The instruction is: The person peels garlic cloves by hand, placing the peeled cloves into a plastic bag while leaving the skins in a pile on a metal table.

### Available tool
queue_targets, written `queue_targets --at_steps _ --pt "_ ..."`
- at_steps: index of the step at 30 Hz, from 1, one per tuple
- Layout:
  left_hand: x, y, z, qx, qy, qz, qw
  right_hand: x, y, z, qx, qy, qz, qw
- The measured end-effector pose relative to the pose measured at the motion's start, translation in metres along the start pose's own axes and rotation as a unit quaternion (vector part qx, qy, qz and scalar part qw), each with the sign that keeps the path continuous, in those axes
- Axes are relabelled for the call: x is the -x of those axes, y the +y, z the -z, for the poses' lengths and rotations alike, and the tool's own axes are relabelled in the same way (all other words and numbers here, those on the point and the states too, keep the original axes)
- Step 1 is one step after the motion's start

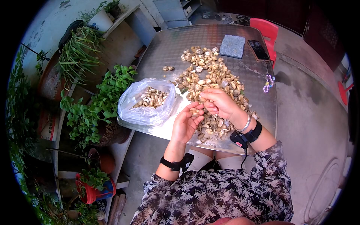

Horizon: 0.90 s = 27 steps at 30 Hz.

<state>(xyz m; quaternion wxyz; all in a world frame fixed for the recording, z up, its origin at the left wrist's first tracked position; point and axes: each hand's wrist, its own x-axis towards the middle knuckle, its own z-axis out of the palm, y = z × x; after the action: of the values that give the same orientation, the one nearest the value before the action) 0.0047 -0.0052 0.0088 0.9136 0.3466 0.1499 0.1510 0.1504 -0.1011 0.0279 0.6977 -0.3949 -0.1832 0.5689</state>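
Observation:
Garlic cloves [208, 81] lie in a long heap down a metal-topped table [168, 47], with a few partly whole bulbs at its far end. My left hand [186, 122] is palm up near the table's front edge and holds some garlic cloves [194, 111] in its curled fingers. Just above and to the right, my right hand [219, 104] pinches a small piece of garlic between thumb and fingertips; its shape is mostly hidden. To the left of my hands, an open clear plastic bag [128, 112] holds more cloves [152, 97]. Loose skins and cloves [212, 125] lie below my right hand.
A grey-blue cloth pad [232, 46], a phone [258, 50] and its beaded strap [268, 83] lie at the table's right. A red plastic chair [265, 29] stands beyond. Potted plants [112, 95] crowd shelves along the left side.

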Motion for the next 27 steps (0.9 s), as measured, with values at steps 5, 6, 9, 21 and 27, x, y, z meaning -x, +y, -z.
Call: queue_targets --at_steps 5,6,9,21,27 --pt "0.000 0.001 -0.002 -0.015 -0.014 -0.011 1.000 -0.001 -0.003 0.003 -0.055 -0.005 -0.023 0.998" --pt "0.001 0.001 -0.004 -0.025 -0.009 -0.015 1.000 -0.001 -0.003 0.003 -0.054 -0.005 -0.024 0.998" --pt "0.002 0.000 -0.006 -0.050 0.004 -0.031 0.998 -0.004 0.002 0.007 -0.074 -0.025 -0.022 0.997" --pt "0.002 0.000 -0.008 -0.001 0.016 -0.054 0.998 -0.007 0.021 0.004 0.334 -0.056 0.205 0.918" --pt "0.003 -0.003 -0.002 -0.093 0.048 -0.093 0.990 -0.009 0.017 0.006 0.394 -0.024 0.149 0.907"
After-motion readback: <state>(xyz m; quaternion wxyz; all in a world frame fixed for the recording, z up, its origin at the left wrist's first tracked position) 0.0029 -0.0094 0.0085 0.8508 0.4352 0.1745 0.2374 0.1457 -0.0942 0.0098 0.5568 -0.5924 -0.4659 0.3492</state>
